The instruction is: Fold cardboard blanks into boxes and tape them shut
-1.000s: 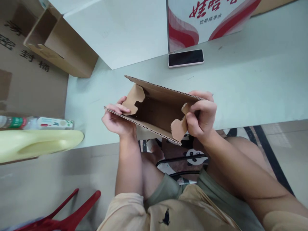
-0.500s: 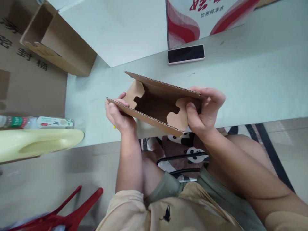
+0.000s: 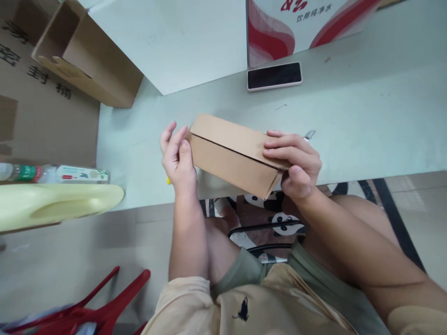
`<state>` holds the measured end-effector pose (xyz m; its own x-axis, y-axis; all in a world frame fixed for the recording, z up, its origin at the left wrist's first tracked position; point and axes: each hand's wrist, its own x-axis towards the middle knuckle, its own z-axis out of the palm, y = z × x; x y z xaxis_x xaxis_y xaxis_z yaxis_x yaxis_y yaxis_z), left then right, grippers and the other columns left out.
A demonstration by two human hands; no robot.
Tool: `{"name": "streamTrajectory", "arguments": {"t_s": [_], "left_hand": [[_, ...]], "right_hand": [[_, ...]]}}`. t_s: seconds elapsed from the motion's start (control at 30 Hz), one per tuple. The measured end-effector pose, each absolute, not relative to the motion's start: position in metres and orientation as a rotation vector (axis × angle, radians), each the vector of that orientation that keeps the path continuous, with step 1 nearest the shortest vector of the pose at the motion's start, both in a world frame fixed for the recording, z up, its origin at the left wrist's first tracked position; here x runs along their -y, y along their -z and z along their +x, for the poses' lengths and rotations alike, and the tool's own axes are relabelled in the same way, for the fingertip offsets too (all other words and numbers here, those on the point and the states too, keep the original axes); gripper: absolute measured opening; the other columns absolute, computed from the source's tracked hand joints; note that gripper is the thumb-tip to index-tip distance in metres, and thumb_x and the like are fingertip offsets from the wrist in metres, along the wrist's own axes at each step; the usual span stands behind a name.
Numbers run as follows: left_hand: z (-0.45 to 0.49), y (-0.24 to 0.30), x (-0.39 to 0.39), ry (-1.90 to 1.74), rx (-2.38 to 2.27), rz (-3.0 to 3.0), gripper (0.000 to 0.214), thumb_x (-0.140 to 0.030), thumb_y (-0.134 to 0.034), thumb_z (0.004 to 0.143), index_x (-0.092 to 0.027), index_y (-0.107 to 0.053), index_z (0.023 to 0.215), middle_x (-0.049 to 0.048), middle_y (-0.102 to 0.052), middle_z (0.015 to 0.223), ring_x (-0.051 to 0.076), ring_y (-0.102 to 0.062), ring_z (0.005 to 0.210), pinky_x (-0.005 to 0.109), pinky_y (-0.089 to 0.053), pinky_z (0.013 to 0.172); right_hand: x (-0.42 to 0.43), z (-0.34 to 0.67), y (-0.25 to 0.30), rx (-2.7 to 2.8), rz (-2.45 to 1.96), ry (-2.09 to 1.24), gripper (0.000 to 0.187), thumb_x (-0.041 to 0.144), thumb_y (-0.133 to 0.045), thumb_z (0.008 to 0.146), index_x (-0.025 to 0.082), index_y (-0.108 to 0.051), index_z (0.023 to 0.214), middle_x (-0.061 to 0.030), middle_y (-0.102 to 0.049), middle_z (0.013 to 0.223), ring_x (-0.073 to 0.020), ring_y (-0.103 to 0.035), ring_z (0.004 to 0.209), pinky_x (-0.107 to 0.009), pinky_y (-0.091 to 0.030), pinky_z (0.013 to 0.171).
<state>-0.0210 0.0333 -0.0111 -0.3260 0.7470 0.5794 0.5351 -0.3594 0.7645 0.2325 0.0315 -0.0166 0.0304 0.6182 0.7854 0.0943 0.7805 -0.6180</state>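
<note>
A small brown cardboard box [image 3: 228, 151] is held tilted over the front edge of the table, its two long flaps folded down so that they meet along a narrow dark seam. My left hand [image 3: 178, 156] grips its left end, thumb on the near side and fingers at the far corner. At the right end, my right hand [image 3: 296, 160] has its fingers laid over the far flap and its thumb by the right corner, where a small gap shows. The inside of the box is hidden.
On the pale table [image 3: 366, 111] lies a phone [image 3: 274, 76], before a red-and-white carton [image 3: 279, 32] and a white box [image 3: 171, 42]. Brown cartons, one an open box [image 3: 101, 60], stand at left. A yellow object [image 3: 63, 202] and a bottle [image 3: 26, 173] lie at the left edge.
Both long flaps, raised before, are now folded down, covering the inside and the end tabs. My right fingers have moved onto the far flap; my left fingers have shifted along the left end.
</note>
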Motion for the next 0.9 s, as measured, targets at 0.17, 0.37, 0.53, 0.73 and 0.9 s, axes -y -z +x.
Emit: {"name": "streamTrajectory", "arguments": {"t_s": [0.17,0.37,0.53,0.73,0.9], "left_hand": [[-0.021,0.006,-0.031,-1.691,-1.667,1.736,0.036,-0.052,-0.054,0.095,-0.028,-0.072,0.116,0.0059,-0.057,0.137,0.024,-0.055,0.133,0.044,-0.041,0.119],[-0.024,0.003,-0.028,-1.571,-1.676,1.834,0.047,-0.061,-0.058,0.09,-0.026,-0.072,0.119,0.0067,-0.062,0.125,0.024,-0.059,0.126,0.046,-0.042,0.118],[-0.024,0.003,-0.026,-1.581,-1.686,1.898,0.045,-0.059,-0.057,0.091,-0.027,-0.074,0.118,0.0079,-0.059,0.132,0.025,-0.057,0.129,0.045,-0.044,0.116],[-0.024,0.001,-0.026,-1.55,-1.757,1.859,0.041,-0.054,-0.056,0.092,-0.024,-0.077,0.11,0.0084,-0.061,0.128,0.025,-0.058,0.127,0.045,-0.046,0.113],[-0.035,0.001,-0.029,-1.571,-1.76,1.844,0.035,-0.046,-0.058,0.092,-0.022,-0.078,0.107,0.0071,-0.065,0.122,0.022,-0.061,0.12,0.042,-0.048,0.11]], "right_hand": [[-0.028,0.228,0.009,1.507,-0.693,-0.414,0.026,0.028,-0.05,0.09,0.027,-0.075,0.086,-0.0043,-0.073,0.088,-0.0245,-0.072,0.092,-0.055,-0.061,0.094],[-0.026,0.228,0.008,1.522,-0.778,-0.389,0.027,0.029,-0.048,0.089,0.027,-0.073,0.08,-0.0041,-0.071,0.083,-0.0238,-0.07,0.09,-0.057,-0.061,0.095],[-0.029,0.229,0.01,1.538,-0.713,-0.367,0.026,0.033,-0.049,0.091,0.026,-0.074,0.084,-0.0049,-0.071,0.087,-0.0231,-0.068,0.089,-0.056,-0.061,0.094],[-0.03,0.23,0.012,1.566,-0.643,-0.397,0.028,0.039,-0.049,0.094,0.027,-0.074,0.093,-0.0055,-0.07,0.093,-0.0239,-0.067,0.094,-0.056,-0.058,0.098],[-0.028,0.235,0.009,1.618,-0.659,-0.415,0.035,0.047,-0.044,0.096,0.027,-0.071,0.106,-0.0076,-0.068,0.107,-0.0275,-0.067,0.107,-0.057,-0.057,0.1]]}}
